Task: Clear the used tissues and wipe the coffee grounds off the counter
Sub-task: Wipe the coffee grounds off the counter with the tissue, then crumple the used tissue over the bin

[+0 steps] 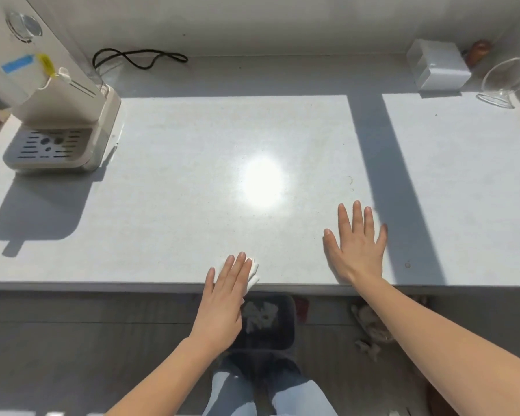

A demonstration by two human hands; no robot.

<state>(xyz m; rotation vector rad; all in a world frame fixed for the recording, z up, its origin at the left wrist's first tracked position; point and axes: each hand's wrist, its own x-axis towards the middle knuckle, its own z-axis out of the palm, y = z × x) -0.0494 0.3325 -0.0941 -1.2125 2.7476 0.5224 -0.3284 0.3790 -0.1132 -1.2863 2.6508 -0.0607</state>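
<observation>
At the counter's [168, 163] near edge, my left hand [222, 301] lies flat, fingers straight and close together, pressing a white tissue [253, 270] onto the surface; the tissue shows beyond my fingertips and to their right, one corner reaching the rim. My right hand [356, 247] rests palm down on the counter, well apart from the left, fingers spread wide and gripping nothing. Below the edge, on the floor between my arms, stands a dark bin [285, 325] with crumpled white tissues [260, 316] inside. A few dark specks [407, 265], possibly grounds, lie right of my right hand; I cannot tell for certain. At far left stands a beige machine [60, 115] with a slotted drip tray [47, 145], a black cord [138, 58] behind it by the wall. At far right sit a white box [440, 67] and a tipped clear glass [505, 82]
</observation>
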